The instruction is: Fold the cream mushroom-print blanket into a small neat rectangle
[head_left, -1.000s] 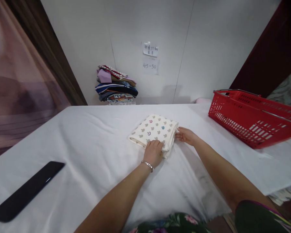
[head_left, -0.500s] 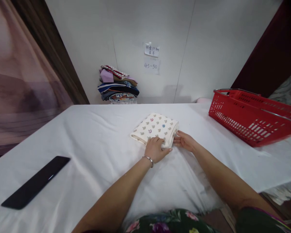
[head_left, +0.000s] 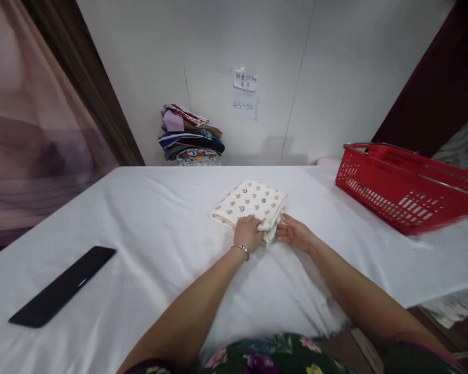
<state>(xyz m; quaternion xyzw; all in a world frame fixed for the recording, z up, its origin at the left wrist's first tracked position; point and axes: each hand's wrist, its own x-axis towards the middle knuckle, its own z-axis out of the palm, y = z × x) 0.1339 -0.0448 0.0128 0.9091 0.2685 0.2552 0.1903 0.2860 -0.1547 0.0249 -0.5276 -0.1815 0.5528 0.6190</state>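
Observation:
A folded cream cloth [head_left: 253,200] with grey, red and blue printed motifs lies on the white-covered table [head_left: 159,218]. My left hand [head_left: 248,232], a bracelet at its wrist, grips the cloth's near edge with the fingers curled over it. The near right corner is bunched up and slightly raised beside that hand. At the cloth's right side, my right hand [head_left: 294,232] has its fingers stretched out, the tips at the edge of the fabric. Whether they press on the cloth is hard to see.
A black flat panel [head_left: 64,285] lies at the left of the table. The red plastic basket [head_left: 405,187] stands at the right. A stack of folded fabrics [head_left: 191,137] sits at the far edge, by the wall with two paper notes [head_left: 245,93].
My left hand has closed its fingers on the cloth's near edge, and the corner there is now bunched up. My right hand has shifted slightly toward me.

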